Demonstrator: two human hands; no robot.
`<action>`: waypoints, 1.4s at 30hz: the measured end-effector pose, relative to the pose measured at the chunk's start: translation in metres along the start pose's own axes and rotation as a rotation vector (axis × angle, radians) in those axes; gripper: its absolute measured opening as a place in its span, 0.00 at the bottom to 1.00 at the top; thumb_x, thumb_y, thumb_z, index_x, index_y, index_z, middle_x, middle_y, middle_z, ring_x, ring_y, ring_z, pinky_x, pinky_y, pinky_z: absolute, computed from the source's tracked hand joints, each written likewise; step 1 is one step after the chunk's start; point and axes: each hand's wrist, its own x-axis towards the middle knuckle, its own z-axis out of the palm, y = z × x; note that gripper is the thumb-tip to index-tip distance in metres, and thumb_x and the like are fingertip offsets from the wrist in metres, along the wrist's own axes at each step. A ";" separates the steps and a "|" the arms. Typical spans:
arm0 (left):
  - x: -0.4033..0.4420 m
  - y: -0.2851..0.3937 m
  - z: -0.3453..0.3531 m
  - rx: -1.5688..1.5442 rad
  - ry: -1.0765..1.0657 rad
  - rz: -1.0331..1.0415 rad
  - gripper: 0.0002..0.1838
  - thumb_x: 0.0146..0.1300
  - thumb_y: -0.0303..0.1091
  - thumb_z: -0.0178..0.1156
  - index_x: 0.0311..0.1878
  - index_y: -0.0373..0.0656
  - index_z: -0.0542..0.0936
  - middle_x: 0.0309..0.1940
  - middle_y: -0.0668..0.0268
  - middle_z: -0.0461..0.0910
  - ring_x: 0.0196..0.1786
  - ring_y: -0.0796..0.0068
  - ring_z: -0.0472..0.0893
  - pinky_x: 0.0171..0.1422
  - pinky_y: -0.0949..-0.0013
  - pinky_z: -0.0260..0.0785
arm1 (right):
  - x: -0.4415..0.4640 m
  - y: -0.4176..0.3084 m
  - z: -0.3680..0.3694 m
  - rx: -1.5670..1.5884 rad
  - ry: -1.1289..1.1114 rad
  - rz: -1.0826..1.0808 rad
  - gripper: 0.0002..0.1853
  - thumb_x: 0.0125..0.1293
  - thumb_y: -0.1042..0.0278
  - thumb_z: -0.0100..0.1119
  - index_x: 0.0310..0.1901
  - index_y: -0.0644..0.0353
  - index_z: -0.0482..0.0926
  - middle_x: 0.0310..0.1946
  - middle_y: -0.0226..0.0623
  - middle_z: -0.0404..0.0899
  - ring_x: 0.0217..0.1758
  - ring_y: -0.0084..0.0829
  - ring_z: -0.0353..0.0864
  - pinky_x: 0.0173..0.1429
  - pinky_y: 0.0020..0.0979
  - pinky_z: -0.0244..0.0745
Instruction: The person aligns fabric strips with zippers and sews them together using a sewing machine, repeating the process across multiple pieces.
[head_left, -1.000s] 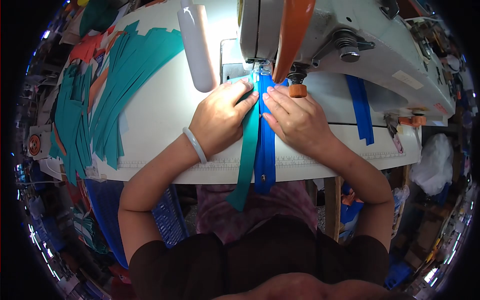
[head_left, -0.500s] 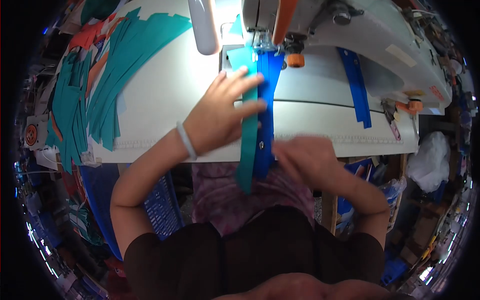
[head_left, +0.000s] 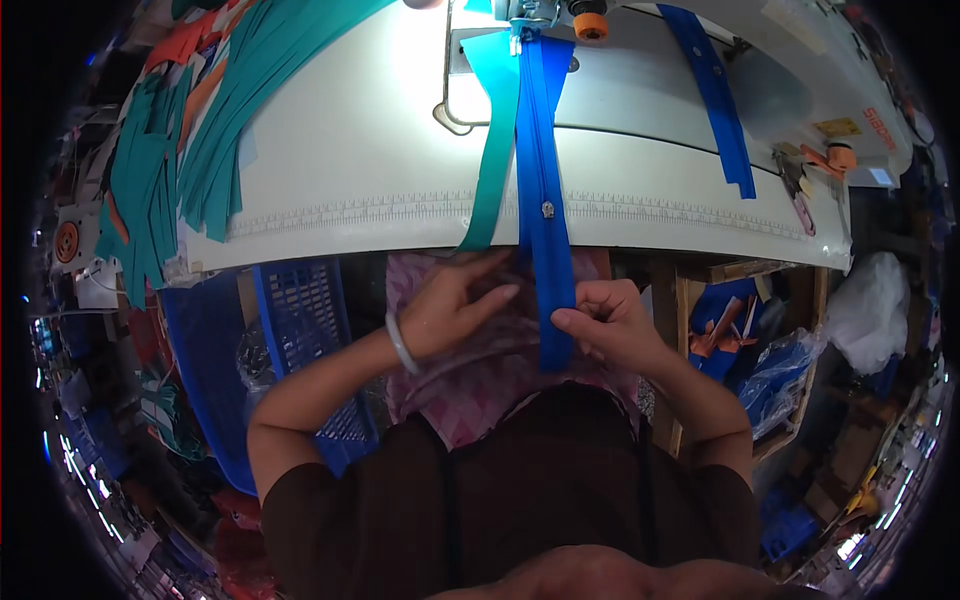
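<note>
The work on this pair does not look far along. The tops of the blue zip (head_left: 540, 150) and the green strip (head_left: 492, 160) sit at the metal foot (head_left: 532, 20) of the sewing machine (head_left: 850, 110), side by side, with the green one on the left. A small green bit (head_left: 479, 6) shows past the foot, so I think only the start is through. The long part of both lies on the near side, and that looks like what is left. They run down the bench (head_left: 350, 140) and cross the ruler (head_left: 350, 211) by its near edge. Both reach that edge, and the zip goes over it

The right hand (head_left: 612, 322) is just off the near edge, with thumb and first finger pinching the low part of the blue zip. The zip pull (head_left: 547, 210) is on the bench, close to that edge. The left hand (head_left: 450, 310) is off the same edge, by the low end of the green strip. Its thumb and first finger are apart, but it is dark there, so I cannot tell if the other fingers grip the strip

By the left end of the bench is a big heap of loose green strips (head_left: 225, 130). Near the right end lies a second blue zip (head_left: 713, 105), with no hand on it
</note>
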 end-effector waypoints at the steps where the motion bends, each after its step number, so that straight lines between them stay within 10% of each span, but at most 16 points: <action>1: 0.003 -0.002 0.011 -0.235 0.043 -0.106 0.13 0.68 0.32 0.66 0.49 0.32 0.85 0.41 0.63 0.86 0.35 0.74 0.81 0.39 0.72 0.75 | -0.003 -0.001 -0.003 0.001 -0.005 0.026 0.09 0.72 0.69 0.66 0.32 0.60 0.82 0.16 0.23 0.74 0.17 0.14 0.66 0.24 0.19 0.58; 18: -0.003 0.038 0.020 -0.627 0.079 -0.392 0.12 0.74 0.32 0.63 0.45 0.31 0.87 0.26 0.66 0.84 0.24 0.86 0.75 0.29 0.83 0.65 | -0.001 0.007 -0.014 -0.642 0.005 -0.077 0.05 0.70 0.70 0.67 0.37 0.60 0.85 0.22 0.28 0.80 0.20 0.18 0.70 0.26 0.22 0.62; 22: -0.005 0.037 0.011 -0.773 -0.020 -0.449 0.13 0.75 0.34 0.63 0.43 0.31 0.87 0.24 0.66 0.84 0.21 0.85 0.74 0.28 0.83 0.65 | 0.016 -0.013 -0.022 -1.289 0.378 -0.947 0.03 0.63 0.71 0.69 0.37 0.58 0.84 0.35 0.34 0.83 0.36 0.27 0.79 0.38 0.26 0.70; 28: -0.005 0.036 0.004 -0.967 -0.065 -0.541 0.08 0.72 0.31 0.66 0.44 0.35 0.88 0.26 0.62 0.85 0.23 0.80 0.77 0.30 0.83 0.68 | 0.044 -0.013 -0.027 -1.469 0.215 -1.311 0.08 0.65 0.73 0.66 0.46 0.58 0.86 0.48 0.37 0.83 0.44 0.31 0.79 0.45 0.31 0.74; 32: -0.006 0.032 -0.012 0.180 0.068 0.291 0.09 0.67 0.30 0.67 0.46 0.38 0.87 0.43 0.58 0.87 0.39 0.70 0.87 0.39 0.73 0.78 | 0.044 -0.026 -0.026 -1.430 0.116 -1.316 0.07 0.62 0.76 0.66 0.43 0.61 0.85 0.44 0.38 0.83 0.42 0.29 0.79 0.43 0.29 0.74; 37: 0.027 0.040 -0.041 1.174 0.277 0.629 0.12 0.60 0.28 0.69 0.48 0.39 0.86 0.52 0.57 0.85 0.53 0.62 0.87 0.54 0.65 0.82 | 0.043 -0.028 -0.022 -1.487 0.033 -1.257 0.07 0.60 0.78 0.67 0.40 0.64 0.85 0.42 0.39 0.83 0.41 0.30 0.79 0.41 0.27 0.74; 42: 0.039 0.034 -0.039 0.789 0.285 0.582 0.12 0.62 0.26 0.67 0.49 0.40 0.87 0.53 0.58 0.86 0.58 0.58 0.86 0.65 0.60 0.80 | 0.046 -0.036 -0.020 -1.447 -0.028 -1.241 0.05 0.59 0.80 0.67 0.38 0.65 0.85 0.41 0.40 0.83 0.39 0.30 0.77 0.39 0.26 0.73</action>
